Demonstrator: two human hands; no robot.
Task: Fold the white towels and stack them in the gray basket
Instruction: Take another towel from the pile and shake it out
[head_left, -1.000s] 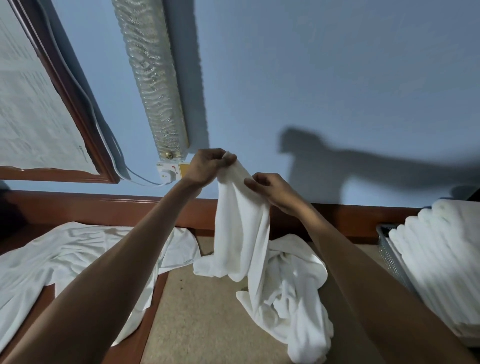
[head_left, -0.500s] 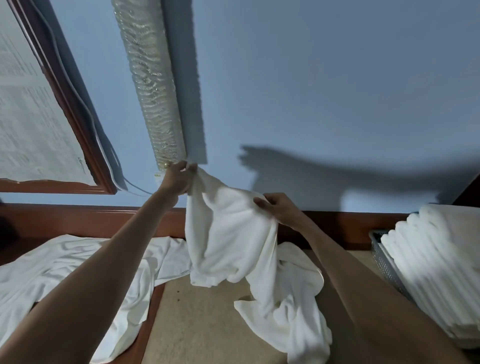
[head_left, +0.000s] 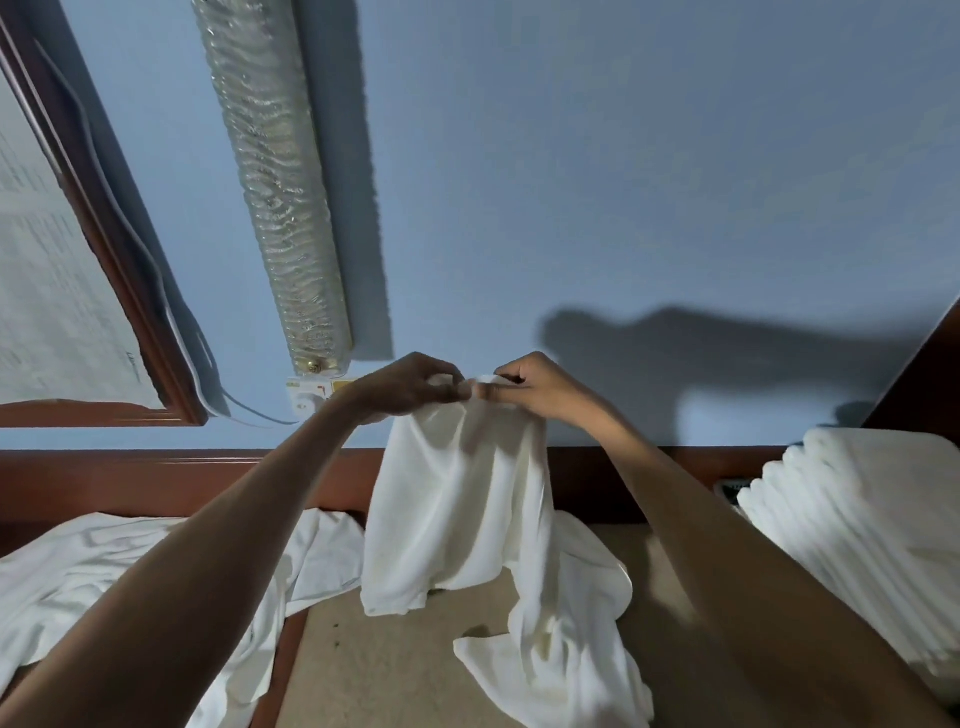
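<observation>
We see the white towel (head_left: 457, 493) hanging before the blue wall (head_left: 623, 182), its lower end trailing on the beige surface (head_left: 395, 670). Our left hand (head_left: 410, 387) and right hand (head_left: 540, 387) pinch its top edge, fingers curled tight and nearly touching. At the right, folded towels (head_left: 857, 530) fill the gray basket (head_left: 728, 488).

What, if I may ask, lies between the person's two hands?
Head view: only a short bit of the white towel, pinched by the left hand and right hand.

- towel (head_left: 457, 499): white cloth, soft, matt
- folded towels (head_left: 857, 530): same matt cloth
- wall (head_left: 623, 156): blue paint, matt
- rail (head_left: 130, 478): reddish wood, glossy
- lamp (head_left: 280, 197): rippled glass, shiny
- beige surface (head_left: 395, 670): rough, matt
</observation>
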